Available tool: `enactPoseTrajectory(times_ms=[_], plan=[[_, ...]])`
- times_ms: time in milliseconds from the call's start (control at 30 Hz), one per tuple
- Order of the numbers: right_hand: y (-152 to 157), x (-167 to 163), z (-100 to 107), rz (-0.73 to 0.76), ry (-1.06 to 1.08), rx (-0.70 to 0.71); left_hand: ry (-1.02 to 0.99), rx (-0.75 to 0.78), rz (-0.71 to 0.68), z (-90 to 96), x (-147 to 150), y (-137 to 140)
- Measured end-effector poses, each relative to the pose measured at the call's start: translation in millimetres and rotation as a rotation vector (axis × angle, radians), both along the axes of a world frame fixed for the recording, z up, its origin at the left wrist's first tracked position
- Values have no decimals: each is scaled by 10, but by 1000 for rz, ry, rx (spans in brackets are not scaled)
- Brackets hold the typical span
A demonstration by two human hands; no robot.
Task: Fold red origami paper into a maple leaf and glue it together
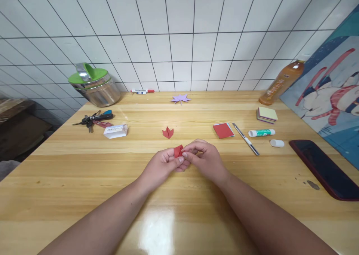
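Both hands meet over the middle of the table around a small folded piece of red paper (178,151). My left hand (164,164) cradles it from below, with the thumb pressed on its lower edge. From the other side, the thumb and fingertips of my right hand (206,158) pinch its right edge. Part of the paper is hidden behind the fingers. Just beyond the hands lies a finished-looking red paper leaf piece (168,132) with pointed tips. A stack of square red paper (223,130) rests to the right, a pale sheet showing under it.
Right of the stack lie a utility knife (246,139), a glue stick (261,133), its cap (277,143), sticky notes (267,115), a phone (325,169) and a bottle (282,83). Keys (94,119), an eraser (115,131) and a steel pot (95,86) stand left. A purple paper leaf (181,99) lies behind.
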State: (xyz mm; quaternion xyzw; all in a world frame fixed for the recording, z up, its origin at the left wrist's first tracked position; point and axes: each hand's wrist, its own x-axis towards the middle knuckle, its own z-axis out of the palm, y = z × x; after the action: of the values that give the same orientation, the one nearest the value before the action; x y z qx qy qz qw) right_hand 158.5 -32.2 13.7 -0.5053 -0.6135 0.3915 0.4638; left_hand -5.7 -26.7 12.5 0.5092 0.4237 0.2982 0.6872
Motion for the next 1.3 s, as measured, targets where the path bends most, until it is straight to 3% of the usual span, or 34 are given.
enactPoseTrajectory(times_ms=[300,700,800,1033,1300], plan=[[-6,-12,-37,-28,15,-7,-7,20,31,12,12,7],[6,26,-73,11,-63,182,-38,1,8,-42,-9,13],[-5,9,-78,-23,-75,136,-25,-4,4,-46,-9,15],[3,-34,-77,29,73,-182,1,-1,7,-20,-3,1],[26,-32,-99,-6,97,-206,-13,-28,30,-28,13,-11]])
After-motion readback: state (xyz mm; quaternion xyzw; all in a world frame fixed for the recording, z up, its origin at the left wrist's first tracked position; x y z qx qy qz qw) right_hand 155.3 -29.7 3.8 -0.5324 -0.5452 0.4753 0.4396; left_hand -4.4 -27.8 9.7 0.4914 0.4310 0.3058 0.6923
